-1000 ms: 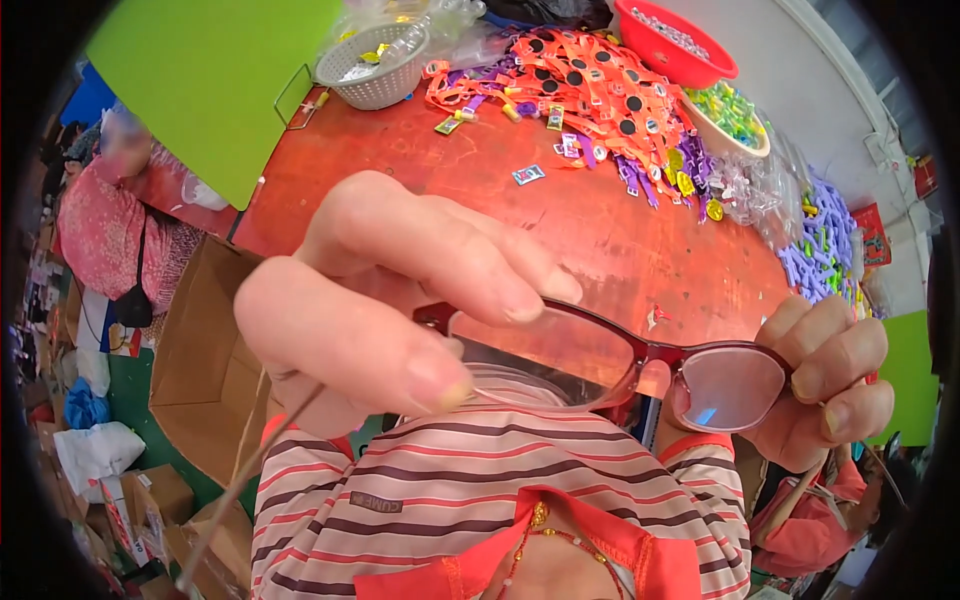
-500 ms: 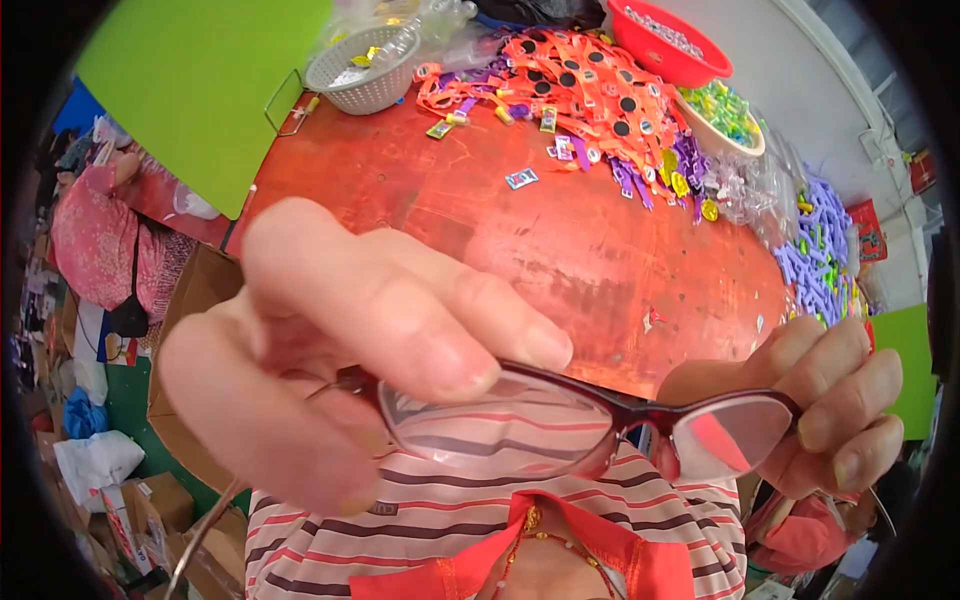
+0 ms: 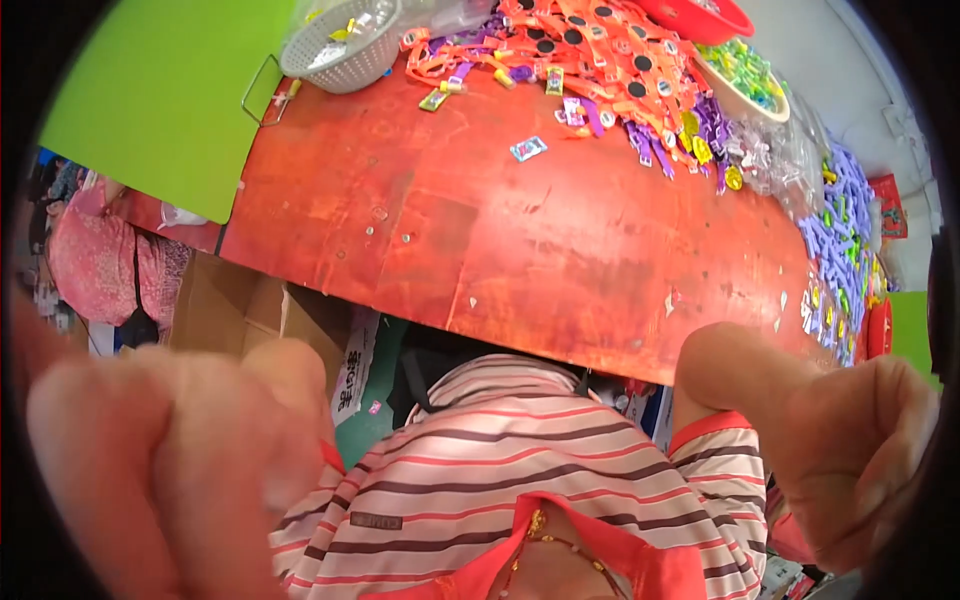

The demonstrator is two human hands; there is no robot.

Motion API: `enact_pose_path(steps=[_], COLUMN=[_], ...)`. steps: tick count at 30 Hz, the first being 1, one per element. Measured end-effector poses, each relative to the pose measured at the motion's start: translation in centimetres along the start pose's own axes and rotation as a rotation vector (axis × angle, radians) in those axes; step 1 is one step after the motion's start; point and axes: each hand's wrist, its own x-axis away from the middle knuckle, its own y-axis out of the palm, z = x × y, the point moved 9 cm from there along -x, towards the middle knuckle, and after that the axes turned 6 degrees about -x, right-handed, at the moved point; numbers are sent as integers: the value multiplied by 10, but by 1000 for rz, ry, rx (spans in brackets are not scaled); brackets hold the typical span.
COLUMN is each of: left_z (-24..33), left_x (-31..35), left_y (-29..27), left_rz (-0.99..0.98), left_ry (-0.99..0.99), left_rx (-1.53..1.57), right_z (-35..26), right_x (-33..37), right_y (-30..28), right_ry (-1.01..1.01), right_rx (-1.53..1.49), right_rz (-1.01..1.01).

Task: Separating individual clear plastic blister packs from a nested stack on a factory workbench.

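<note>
Very close to the view and blurred, my left hand point(image 3: 165, 460) is raised at the lower left with its fingers bent together. At the right rim my right hand point(image 3: 880, 450) is raised too, its fingers curled in toward the palm. Anything between the fingers of either hand is hidden. The eyeglasses do not show in the picture. Beneath and between the hands is my striped shirt point(image 3: 480, 450). The red tabletop point(image 3: 560, 270) lies ahead of me, apart from both hands.
At the back of the table are a heap of orange straps with black discs point(image 3: 610, 60), a grey basket point(image 3: 340, 65), a red basin point(image 3: 710, 22), a bowl of green pieces point(image 3: 745, 75) and purple pieces point(image 3: 845, 230). A cardboard box point(image 3: 225, 305) and another person point(image 3: 110, 250) are at left.
The eyeglasses, held before the view by both hands, have gone out of sight. My hands have moved apart toward the left and right rims, and the view has shifted slightly.
</note>
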Motion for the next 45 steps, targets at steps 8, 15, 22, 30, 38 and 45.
enact_pose_path(steps=[8, 15, 22, 30, 38, 45], left_z=[21, 14, 28, -78, -259, -201], left_x=[-7, -18, -39, -119, -167, -142], left_y=[-26, -43, -56, -145, -274, -241], left_rz=[79, 122, 117, 4, -156, -6], left_ry=[58, 91, 176, 85, -284, 49], left_rx=[-232, -395, -533, -1079, -1701, -1315], right_z=[30, 71, 128, 308, 661, 689], right_x=[-14, -26, -47, -119, -75, -70], right_y=[-22, -46, -39, -23, -230, -278], right_ry=[95, 161, 161, 293, 1223, 1199], right_rx=[-204, -335, -461, 430, 613, 505], right_rz=[73, 148, 185, 22, 430, 641])
